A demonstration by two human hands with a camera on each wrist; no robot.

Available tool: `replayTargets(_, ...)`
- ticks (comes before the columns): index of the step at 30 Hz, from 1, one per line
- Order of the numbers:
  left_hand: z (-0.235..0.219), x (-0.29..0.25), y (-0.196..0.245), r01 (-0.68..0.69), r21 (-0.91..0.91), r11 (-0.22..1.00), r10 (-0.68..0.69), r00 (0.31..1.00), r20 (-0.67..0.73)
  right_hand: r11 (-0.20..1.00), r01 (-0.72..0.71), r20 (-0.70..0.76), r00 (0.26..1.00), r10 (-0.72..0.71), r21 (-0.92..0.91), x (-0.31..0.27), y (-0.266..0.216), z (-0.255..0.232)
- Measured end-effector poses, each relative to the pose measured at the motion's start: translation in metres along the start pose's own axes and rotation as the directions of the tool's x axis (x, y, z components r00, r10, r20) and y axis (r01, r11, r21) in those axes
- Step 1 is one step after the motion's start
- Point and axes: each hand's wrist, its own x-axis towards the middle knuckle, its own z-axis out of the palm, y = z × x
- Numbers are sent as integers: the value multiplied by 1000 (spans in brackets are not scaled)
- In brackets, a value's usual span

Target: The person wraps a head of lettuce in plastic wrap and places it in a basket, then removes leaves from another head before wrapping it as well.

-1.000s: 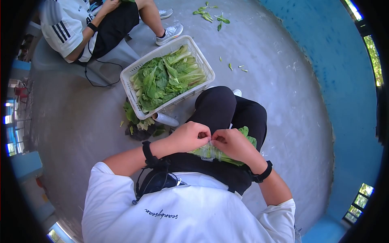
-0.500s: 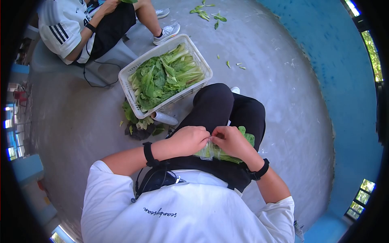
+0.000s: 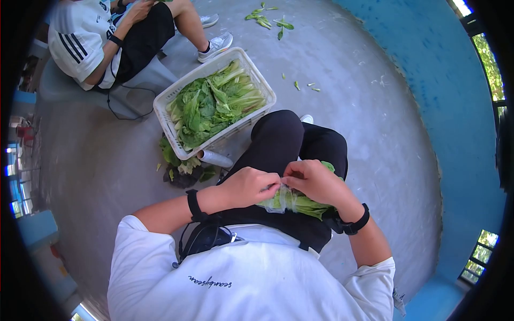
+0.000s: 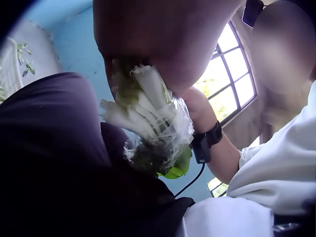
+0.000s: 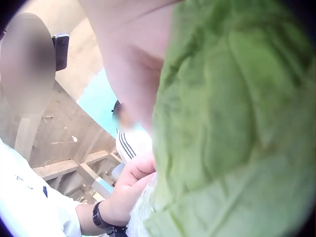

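Note:
A bundle of leafy greens (image 3: 306,206) lies across the person's lap, its middle wrapped in clear plastic film (image 3: 284,199). My left hand (image 3: 247,187) has its fingers curled and pinches the film at the bundle's upper side. Right beside it, my right hand (image 3: 317,182) pinches the film between thumb and index finger. The fingertips of both hands nearly meet there. In the left wrist view, pale stalk ends (image 4: 148,94) stick out of the crinkled film. A broad green leaf (image 5: 222,113) fills much of the right wrist view.
A white plastic crate (image 3: 160,102) heaped with loose greens stands on the floor beyond the knees. Beside it are a roll of plastic film (image 3: 215,159) and dark leafy scraps (image 3: 184,172). Another person (image 3: 85,45) sits at upper left. Stray leaves (image 3: 284,24) lie farther off.
Both hands keep pinching the film and stay close together. The right hand has shifted slightly to the right and its wrist has turned. The whole view has drifted a little.

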Motion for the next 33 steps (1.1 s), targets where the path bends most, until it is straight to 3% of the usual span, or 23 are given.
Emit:
replayTargets(3,2,3,-1,-203,128,971,208,978,-26,1000,-20,87,996,21,-6,1,5,-8)
replayTargets(6,7,6,-3,-405,253,879,426,904,-33,997,-61,119,991,66,-49,-1,5,-7)
replayTargets(9,10,7,-8,-487,350,800,508,861,37,989,-28,54,998,36,-146,-7,7,1)
replayTargets(12,7,4,-10,-547,382,745,540,831,136,977,53,22,999,-50,-205,-10,18,11)
replayTargets(15,10,2,-13,-594,428,681,599,788,140,892,337,-15,933,-358,-302,-6,37,20)
replayTargets(18,10,-2,-16,-611,423,669,605,778,167,988,72,98,993,-59,-136,-8,30,21)
replayTargets(21,11,-3,-18,-575,398,715,571,808,144,989,77,105,992,-64,-128,-6,31,21)
replayTargets(22,11,-3,-19,-524,333,784,519,847,111,992,53,89,995,-43,-110,-6,33,22)
replayTargets(24,12,-3,-19,-404,190,895,400,915,59,997,3,59,998,1,-75,-5,36,25)
replayTargets(27,11,-1,-18,-109,-30,994,110,993,36,996,0,21,1000,2,-89,-3,39,29)
replayTargets(30,4,3,-15,283,-308,908,-213,946,242,997,-5,-3,1000,4,-79,-3,38,35)
replayTargets(33,2,13,-15,283,-252,926,-198,928,314,998,-27,1,1000,27,-64,-3,36,36)
